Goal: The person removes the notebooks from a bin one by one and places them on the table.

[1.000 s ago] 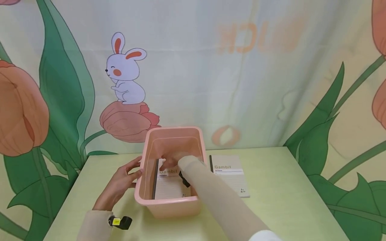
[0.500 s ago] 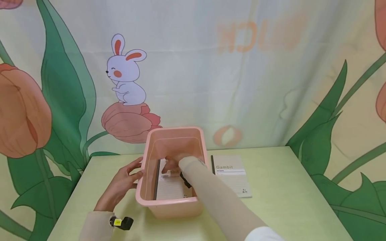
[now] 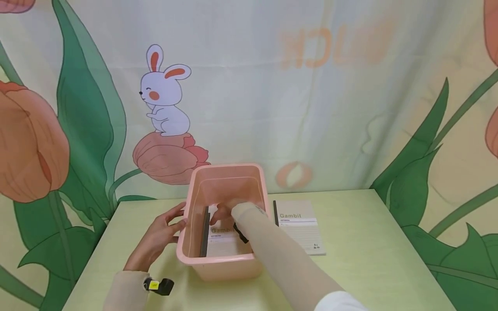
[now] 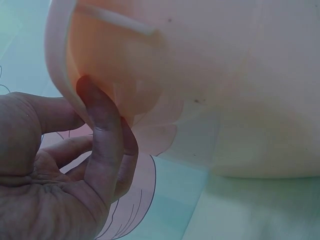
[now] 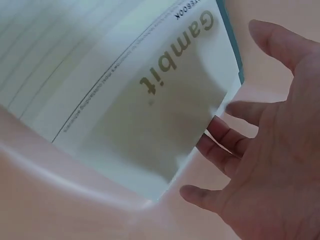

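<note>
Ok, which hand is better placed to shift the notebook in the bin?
Probably the right hand: it is inside the bin, fingertips at the edge of the notebook. The left hand holds the rim.

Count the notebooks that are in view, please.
2 clearly visible: one notebook inside the pink bin, another notebook on the table beside it. More may be hidden under the first.

- You work at a tabletop set; what room holds it, you cannot tell.
- Beyond your fingers hangs a cloth printed with a rabbit and tulips.
- Below them spreads a pale green table.
- Behind your left ones, a camera sits on your wrist.
</note>
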`<control>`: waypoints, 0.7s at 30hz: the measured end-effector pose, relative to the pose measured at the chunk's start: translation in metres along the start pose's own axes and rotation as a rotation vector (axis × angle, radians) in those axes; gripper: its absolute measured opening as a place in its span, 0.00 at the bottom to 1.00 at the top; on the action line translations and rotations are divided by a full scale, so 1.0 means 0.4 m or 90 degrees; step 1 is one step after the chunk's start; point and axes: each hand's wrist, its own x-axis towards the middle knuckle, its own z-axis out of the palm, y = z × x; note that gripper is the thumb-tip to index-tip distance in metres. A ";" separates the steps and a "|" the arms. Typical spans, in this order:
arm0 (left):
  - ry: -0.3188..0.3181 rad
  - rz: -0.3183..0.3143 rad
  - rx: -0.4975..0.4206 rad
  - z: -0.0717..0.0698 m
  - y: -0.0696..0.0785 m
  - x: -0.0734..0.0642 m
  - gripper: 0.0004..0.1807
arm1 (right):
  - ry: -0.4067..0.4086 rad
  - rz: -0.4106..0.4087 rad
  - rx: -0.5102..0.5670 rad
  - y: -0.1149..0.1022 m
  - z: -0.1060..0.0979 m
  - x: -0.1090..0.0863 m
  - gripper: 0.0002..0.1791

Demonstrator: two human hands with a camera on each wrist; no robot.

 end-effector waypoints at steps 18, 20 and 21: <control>0.001 0.000 0.000 -0.001 0.000 -0.003 0.35 | -0.017 -0.080 -0.085 -0.008 0.006 0.033 0.37; 0.000 0.001 -0.001 -0.001 0.000 -0.003 0.36 | -0.030 -0.104 -0.117 -0.004 0.024 0.069 0.37; -0.001 0.001 0.000 0.000 0.000 -0.004 0.36 | -0.038 -0.114 -0.126 -0.003 0.034 0.085 0.40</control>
